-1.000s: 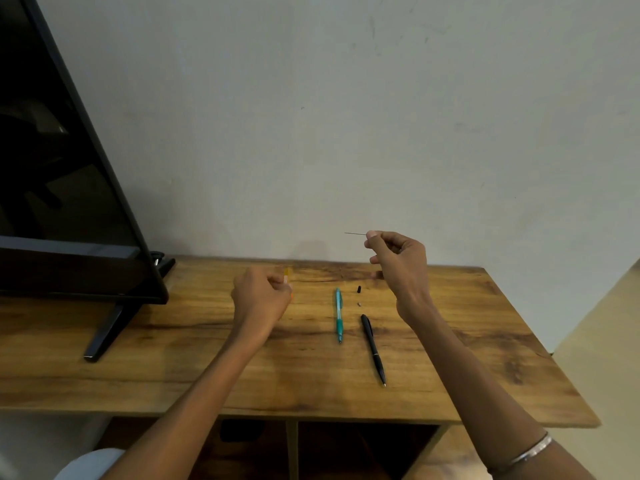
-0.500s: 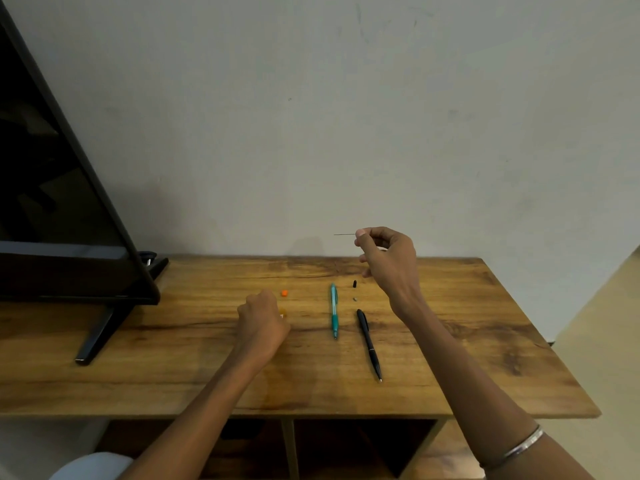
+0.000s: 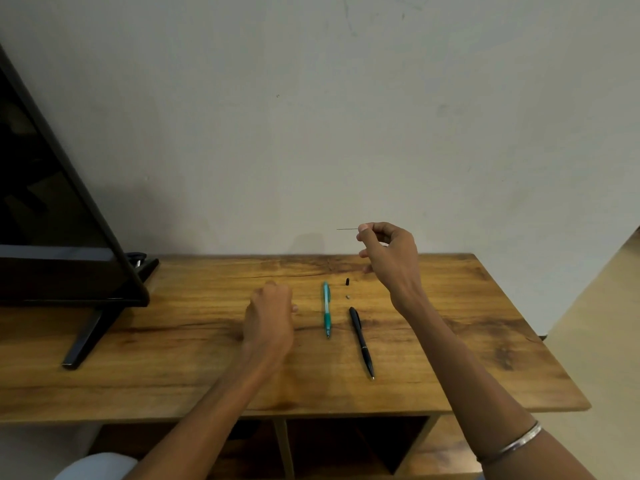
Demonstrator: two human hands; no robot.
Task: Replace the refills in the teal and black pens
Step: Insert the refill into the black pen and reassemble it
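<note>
The teal pen (image 3: 326, 309) lies on the wooden table (image 3: 485, 341), tip toward me. Just right of it lies the black pen (image 3: 361, 341), slightly slanted. A small black cap (image 3: 347, 281) and a tiny grey piece (image 3: 348, 297) rest behind the black pen. My right hand (image 3: 389, 261) is raised above the table's back edge and pinches a thin refill rod (image 3: 346, 229) that points left. My left hand (image 3: 270, 315) rests low on the table left of the teal pen, with its fingers curled in. What is under it is hidden.
A black monitor (image 3: 52, 209) on a slanted foot (image 3: 86, 337) fills the table's left end. The wall stands right behind the table. Open shelf compartments (image 3: 346, 445) sit below the front edge.
My left hand dropped from above the table down onto it and now covers the small orange pieces seen before. My right hand holds the rod in about the same raised spot.
</note>
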